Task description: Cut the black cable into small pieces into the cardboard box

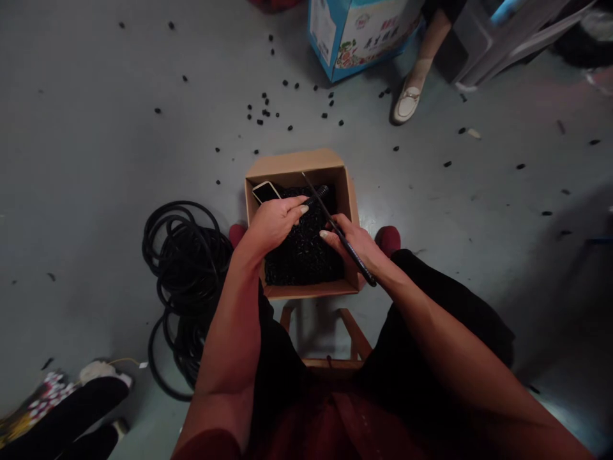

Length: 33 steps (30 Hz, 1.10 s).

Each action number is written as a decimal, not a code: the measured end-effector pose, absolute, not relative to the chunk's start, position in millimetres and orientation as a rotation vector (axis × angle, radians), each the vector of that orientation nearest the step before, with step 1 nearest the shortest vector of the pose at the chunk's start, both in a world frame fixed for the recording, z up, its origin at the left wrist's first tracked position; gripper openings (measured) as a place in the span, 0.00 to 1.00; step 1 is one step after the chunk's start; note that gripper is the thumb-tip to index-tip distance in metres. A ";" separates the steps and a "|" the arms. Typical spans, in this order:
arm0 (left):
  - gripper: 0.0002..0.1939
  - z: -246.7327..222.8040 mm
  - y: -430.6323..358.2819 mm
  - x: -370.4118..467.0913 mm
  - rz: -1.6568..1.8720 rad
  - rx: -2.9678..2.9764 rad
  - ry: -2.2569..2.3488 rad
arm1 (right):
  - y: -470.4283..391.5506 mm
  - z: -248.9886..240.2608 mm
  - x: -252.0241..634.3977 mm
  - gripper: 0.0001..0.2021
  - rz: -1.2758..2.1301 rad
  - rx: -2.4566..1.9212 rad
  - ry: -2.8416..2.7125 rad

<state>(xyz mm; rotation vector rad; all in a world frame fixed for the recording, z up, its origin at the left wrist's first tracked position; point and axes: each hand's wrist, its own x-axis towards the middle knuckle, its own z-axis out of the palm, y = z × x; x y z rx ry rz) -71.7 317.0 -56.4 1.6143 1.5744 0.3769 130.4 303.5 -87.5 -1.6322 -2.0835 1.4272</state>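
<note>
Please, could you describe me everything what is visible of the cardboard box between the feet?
The box is plain brown, apparently corrugated cardboard, roughly rectangular, and open at the top. Its far flap is folded outward. It looks upright, without visible crushing. Inside lies a heap of small black pieces, with a phone-like object in the far left corner. The left hand and right hand are over the opening; whether they touch the box is unclear. Its underside is hidden.
</note>
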 end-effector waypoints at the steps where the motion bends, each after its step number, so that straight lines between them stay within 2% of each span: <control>1: 0.20 -56.4 317.0 -71.4 0.372 1.619 1.572 | 303.6 -87.1 130.1 0.20 1.426 -1.629 -2.083; 17: 0.17 -51.5 318.0 -66.2 0.283 1.646 1.693 | 303.9 -83.0 129.4 0.17 1.422 -1.695 -2.077; 33: 0.16 -59.8 315.9 -59.9 0.316 1.691 1.783 | 305.4 -86.7 129.2 0.19 1.335 -1.735 -2.137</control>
